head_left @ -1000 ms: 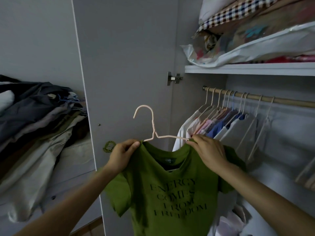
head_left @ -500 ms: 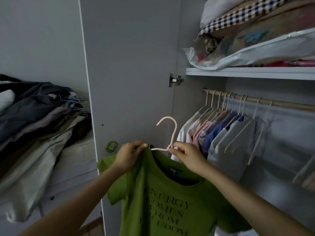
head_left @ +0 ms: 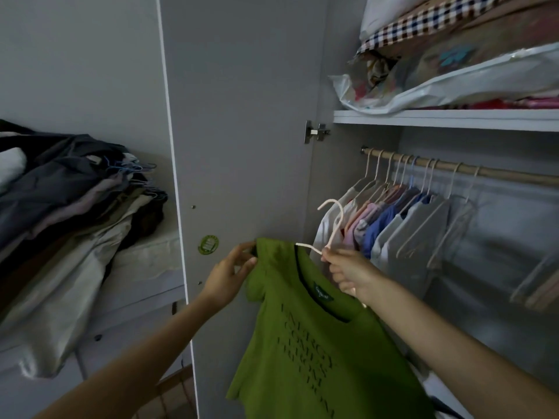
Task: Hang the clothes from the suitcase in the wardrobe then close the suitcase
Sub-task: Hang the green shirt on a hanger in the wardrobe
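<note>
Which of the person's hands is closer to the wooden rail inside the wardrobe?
The right. The right hand holds the pink hanger just below and left of the wooden rail, near the hung clothes. The left hand pinches the green T-shirt farther left, before the wardrobe door.

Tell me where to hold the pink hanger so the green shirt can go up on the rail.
Grip the pink hanger at its neck, just below the hook, coming from the near side, where the right hand already pinches it. That probably leaves the hook's open curve free to drop over the rail, and the green shirt hangs beneath.
</note>
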